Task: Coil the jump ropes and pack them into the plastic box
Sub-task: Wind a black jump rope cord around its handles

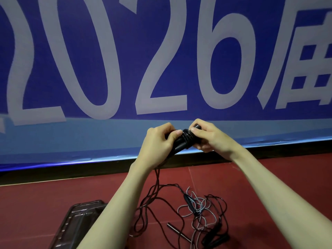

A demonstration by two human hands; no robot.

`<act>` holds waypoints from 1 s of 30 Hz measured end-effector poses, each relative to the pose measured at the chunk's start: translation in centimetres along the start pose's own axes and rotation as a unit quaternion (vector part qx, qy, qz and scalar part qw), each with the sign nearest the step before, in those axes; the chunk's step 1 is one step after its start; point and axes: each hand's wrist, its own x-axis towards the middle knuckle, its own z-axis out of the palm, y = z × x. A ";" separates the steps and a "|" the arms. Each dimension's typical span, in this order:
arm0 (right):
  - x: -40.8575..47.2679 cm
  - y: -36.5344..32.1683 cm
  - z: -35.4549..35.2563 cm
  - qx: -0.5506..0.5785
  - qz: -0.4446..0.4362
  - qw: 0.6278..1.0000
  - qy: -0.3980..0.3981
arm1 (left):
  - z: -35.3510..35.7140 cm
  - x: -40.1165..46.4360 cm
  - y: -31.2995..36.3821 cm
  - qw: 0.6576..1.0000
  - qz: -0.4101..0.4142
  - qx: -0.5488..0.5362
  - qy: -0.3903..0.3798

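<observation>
Both hands grip one black jump rope's handles [181, 141], left hand [158, 141] around them, right hand [209, 136] pinching the wound cord. Below the handles, other ropes [197, 209] tangle on red floor [53, 203]; left of them the dark plastic box [75, 223], contents unclear. Behind, a blue banner [125, 60].

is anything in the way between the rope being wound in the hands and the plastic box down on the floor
Partly. The left forearm crosses over the right side of the plastic box, and the wound rope, held by the left hand and right hand, trails a cord down into the loose ropes tangled beside the box. Nothing covers the box otherwise.
</observation>
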 end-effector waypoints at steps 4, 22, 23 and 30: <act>0.2 -0.5 0.2 -0.014 -0.016 0.997 0.068 | 0.3 0.2 0.3 0.999 0.039 0.025 0.026; 0.6 -2.0 2.2 -0.018 -0.108 0.984 0.139 | -2.0 0.5 0.2 0.904 -0.180 -0.343 -0.180; 0.7 -2.2 2.1 -0.004 -0.114 0.982 0.153 | -1.7 0.4 0.0 0.885 -0.196 -0.385 -0.172; 1.6 -1.2 1.8 0.090 -0.093 0.951 0.280 | 1.7 0.1 1.8 0.781 -0.277 -0.547 -0.119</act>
